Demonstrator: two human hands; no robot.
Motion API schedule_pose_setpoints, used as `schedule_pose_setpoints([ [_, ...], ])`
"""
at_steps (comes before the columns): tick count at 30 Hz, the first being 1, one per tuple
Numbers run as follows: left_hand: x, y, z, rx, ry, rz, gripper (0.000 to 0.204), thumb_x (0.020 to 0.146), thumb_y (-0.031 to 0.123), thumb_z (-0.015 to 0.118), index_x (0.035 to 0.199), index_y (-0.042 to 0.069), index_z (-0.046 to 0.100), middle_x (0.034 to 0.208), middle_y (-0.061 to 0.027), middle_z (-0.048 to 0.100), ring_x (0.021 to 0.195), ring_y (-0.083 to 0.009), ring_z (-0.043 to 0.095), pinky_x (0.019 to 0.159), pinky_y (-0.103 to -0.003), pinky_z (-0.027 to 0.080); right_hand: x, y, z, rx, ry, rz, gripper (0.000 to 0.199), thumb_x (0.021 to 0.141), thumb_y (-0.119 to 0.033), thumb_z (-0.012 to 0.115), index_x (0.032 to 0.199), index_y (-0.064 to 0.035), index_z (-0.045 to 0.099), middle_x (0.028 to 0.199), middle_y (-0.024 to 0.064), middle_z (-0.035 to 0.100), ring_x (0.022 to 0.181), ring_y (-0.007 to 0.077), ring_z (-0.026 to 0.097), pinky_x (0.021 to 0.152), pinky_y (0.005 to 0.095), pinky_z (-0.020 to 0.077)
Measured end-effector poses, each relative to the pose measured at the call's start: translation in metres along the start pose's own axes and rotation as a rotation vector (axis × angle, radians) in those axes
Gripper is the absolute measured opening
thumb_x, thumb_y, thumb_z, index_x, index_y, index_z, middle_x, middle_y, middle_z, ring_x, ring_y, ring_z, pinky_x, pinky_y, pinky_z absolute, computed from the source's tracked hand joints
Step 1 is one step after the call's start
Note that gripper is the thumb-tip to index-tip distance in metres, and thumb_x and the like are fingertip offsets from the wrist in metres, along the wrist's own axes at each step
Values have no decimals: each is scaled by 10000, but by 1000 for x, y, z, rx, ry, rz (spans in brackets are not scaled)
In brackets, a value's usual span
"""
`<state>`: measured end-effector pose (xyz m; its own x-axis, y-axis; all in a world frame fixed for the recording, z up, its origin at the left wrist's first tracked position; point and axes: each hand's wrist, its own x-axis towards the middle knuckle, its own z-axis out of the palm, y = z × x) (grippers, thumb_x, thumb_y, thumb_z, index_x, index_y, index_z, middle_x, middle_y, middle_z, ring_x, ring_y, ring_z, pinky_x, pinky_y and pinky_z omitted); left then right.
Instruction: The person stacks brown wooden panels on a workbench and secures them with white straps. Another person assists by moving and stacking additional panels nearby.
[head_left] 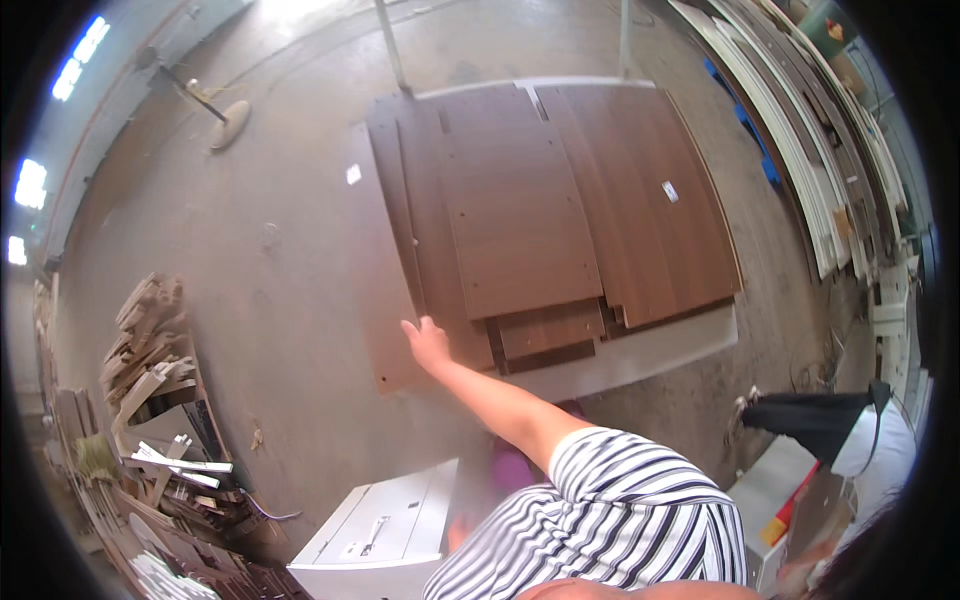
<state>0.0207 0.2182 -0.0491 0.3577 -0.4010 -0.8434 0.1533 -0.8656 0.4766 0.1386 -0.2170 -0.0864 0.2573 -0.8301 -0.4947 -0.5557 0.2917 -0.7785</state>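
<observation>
My right arm reaches out across my front to the left. My right hand (430,347) is at the near end of a long narrow brown panel (410,215), its fingers bent around the edge. This panel lies at the left side of a spread of dark brown wood-look boards. A wider brown board (520,210) with small holes lies in the middle, and another brown board (640,190) with a white label lies to its right. My left hand (460,530) shows only as a blurred bit beside my striped shirt, near a white flat-topped box (385,515); its fingers are hidden.
Wood offcuts (150,340) are heaped at the left, with white and dark strips below. Stacked long panels (800,130) line the right side. Two pale posts stand behind the boards. A round-based stand (230,125) is at the far left. Black cloth (810,415) hangs at the right.
</observation>
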Motion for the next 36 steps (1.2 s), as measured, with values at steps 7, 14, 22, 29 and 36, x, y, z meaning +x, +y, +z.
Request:
schedule_pose_setpoints([
  [7,26,-47,-5,353,-50,57,322,905,196,541,1162,1,566,1125,-143,604,1037,-211,567,919,-324,441,16,49,-26,-334,-172,-14,415,864,-376,595,1030,-5,510,1041,270,596,1015,417,575,866,486,463],
  [14,228,260,-103,427,689,427,902,830,525,628,1492,130,159,1452,-269,288,1297,-408,359,1058,-456,311,44,98,-107,-347,158,-541,370,782,-184,670,1074,-30,501,1170,172,494,1106,360,468,939,433,402],
  [22,381,221,-98,72,681,354,646,898,492,527,1269,-35,493,1237,-258,541,1196,-363,493,1005,-423,380,32,154,-233,-311,64,-394,202,810,-87,623,977,-17,535,931,145,542,866,282,567,785,363,470],
  [29,390,225,-101,129,777,373,446,892,426,592,1033,3,572,1057,-193,573,1007,-341,549,880,-415,439,-1,212,-259,-415,-60,-83,151,834,-121,611,934,-15,571,840,83,603,780,161,597,733,297,488],
  [36,391,215,-121,60,703,476,343,831,328,684,945,32,555,911,-130,628,855,-288,614,773,-412,480,-30,226,-259,-264,-255,192,95,884,-112,562,903,-19,567,856,48,623,748,116,604,717,257,497],
])
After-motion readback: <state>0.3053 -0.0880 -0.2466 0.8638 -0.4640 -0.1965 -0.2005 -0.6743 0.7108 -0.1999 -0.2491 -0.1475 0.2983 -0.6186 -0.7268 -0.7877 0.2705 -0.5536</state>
